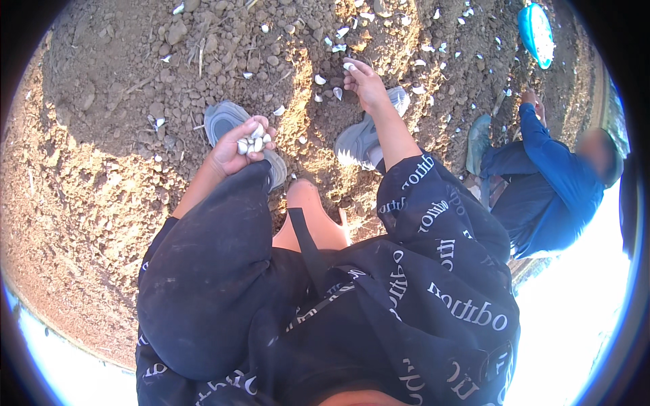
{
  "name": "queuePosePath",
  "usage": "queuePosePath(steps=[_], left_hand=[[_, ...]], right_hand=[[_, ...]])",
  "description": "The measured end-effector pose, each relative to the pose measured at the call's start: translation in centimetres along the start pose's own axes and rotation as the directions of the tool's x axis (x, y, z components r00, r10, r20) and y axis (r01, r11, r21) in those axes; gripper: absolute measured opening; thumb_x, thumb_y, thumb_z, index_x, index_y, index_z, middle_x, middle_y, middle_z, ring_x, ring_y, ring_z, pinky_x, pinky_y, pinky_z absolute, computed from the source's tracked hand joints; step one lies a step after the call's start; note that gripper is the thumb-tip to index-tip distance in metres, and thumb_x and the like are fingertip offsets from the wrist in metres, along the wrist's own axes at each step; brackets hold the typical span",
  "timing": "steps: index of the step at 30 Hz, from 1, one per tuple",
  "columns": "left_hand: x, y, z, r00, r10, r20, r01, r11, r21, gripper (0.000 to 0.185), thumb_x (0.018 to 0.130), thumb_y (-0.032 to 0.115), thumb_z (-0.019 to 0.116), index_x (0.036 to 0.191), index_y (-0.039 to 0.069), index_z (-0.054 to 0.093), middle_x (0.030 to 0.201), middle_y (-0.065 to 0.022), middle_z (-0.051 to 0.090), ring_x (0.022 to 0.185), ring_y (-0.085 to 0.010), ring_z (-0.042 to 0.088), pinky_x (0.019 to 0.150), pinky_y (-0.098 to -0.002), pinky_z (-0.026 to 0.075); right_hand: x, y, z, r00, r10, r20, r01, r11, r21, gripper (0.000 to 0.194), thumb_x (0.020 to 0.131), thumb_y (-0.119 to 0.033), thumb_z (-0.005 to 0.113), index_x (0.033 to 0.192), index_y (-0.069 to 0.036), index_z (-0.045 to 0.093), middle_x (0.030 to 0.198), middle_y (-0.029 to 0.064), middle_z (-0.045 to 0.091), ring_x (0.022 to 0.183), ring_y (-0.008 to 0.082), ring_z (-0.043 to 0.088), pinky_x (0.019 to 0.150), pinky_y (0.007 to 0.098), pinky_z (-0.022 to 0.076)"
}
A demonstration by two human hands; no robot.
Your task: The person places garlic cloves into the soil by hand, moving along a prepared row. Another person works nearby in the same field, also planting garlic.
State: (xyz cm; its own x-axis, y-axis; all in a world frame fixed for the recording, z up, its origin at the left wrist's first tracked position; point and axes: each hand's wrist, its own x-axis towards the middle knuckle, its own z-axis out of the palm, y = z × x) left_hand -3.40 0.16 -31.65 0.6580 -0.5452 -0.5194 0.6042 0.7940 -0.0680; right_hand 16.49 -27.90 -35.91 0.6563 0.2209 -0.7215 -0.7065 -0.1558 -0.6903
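My left hand [242,144] is cupped palm up beside my left knee, above the left shoe. Several whitish garlic cloves [253,142] lie in it, with the fingers curled round them. Beyond the right shoe, my right hand [364,85] pinches a single clove [349,66] between thumb and fingertips, just over the soil. Near that hand, loose cloves rest on the ground, among them one pale clove [320,79] and a pinkish one [337,93].
Rough, cloddy soil [127,66] surrounds me, strewn with cloves. Under me is an orange plastic stool [310,218] with a dark strap. My grey shoes [355,142] stand apart. At right crouches a person in blue [553,177], near a blue bowl [526,30] of white pieces.
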Motion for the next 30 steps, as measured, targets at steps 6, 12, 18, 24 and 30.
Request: queuePosePath(steps=[6,12,18,24,30], left_hand=[[0.1,0.0,-0.1,1.0,-0.016,-0.009,0.016,1.0,-0.021,0.02,0.094,0.025,0.055,0.103,0.008,0.052,0.097,-0.0107,0.056,0.082,-0.0204,0.057,0.045,-0.019,0.042],[0.2,-0.1,0.4,0.999,-0.036,-0.039,0.035,0.999,-0.028,0.019,0.093,0.024,0.055,0.102,0.008,0.052,0.097,-0.011,0.057,0.082,-0.0199,0.058,0.045,-0.0187,0.041],[0.0,0.1,0.0,0.998,-0.039,-0.048,0.038,0.999,-0.031,0.019,0.094,0.024,0.055,0.102,0.007,0.052,0.097,-0.0109,0.057,0.083,-0.0197,0.059,0.045,-0.0195,0.043],[0.5,0.1,0.0,0.999,-0.043,-0.011,0.042,0.999,-0.034,0.02,0.093,0.025,0.055,0.102,0.007,0.052,0.098,-0.0106,0.056,0.083,-0.0202,0.059,0.046,-0.0196,0.043],[0.6,0.0,-0.2,0.999,-0.042,-0.023,0.041,0.999,-0.025,0.021,0.093,0.026,0.056,0.102,0.008,0.052,0.098,-0.0104,0.056,0.083,-0.0206,0.059,0.046,-0.0198,0.043]], right_hand=[[2.3,0.4,1.0,0.987,-0.129,-0.094,0.07,0.881,-0.469,0.024,0.092,-0.008,0.055,0.115,-0.001,0.06,0.089,0.0066,0.064,0.075,0.0128,0.063,0.067,0.0251,0.0524],[4.8,0.8,1.2,0.874,-0.486,-0.001,0.172,0.31,-0.935,0.019,0.081,-0.014,0.066,0.097,-0.006,0.059,0.083,0.015,0.066,0.078,0.0289,0.066,0.069,0.0373,0.0515],[1.8,-2.0,2.4,0.926,-0.373,-0.051,0.115,0.408,-0.906,0.026,0.079,-0.024,0.07,0.095,-0.007,0.059,0.076,0.0106,0.065,0.074,0.0291,0.065,0.066,0.0395,0.0497],[-4.3,1.4,1.9,0.938,-0.338,0.078,0.136,0.153,-0.979,0.026,0.078,-0.029,0.071,0.091,-0.01,0.06,0.084,0.0086,0.064,0.079,0.0288,0.064,0.068,0.0395,0.0514],[-3.9,2.0,2.5,0.891,-0.454,-0.026,0.117,0.285,-0.951,0.024,0.078,-0.027,0.069,0.09,-0.008,0.06,0.088,0.0099,0.066,0.079,0.0289,0.066,0.069,0.0384,0.0522]])
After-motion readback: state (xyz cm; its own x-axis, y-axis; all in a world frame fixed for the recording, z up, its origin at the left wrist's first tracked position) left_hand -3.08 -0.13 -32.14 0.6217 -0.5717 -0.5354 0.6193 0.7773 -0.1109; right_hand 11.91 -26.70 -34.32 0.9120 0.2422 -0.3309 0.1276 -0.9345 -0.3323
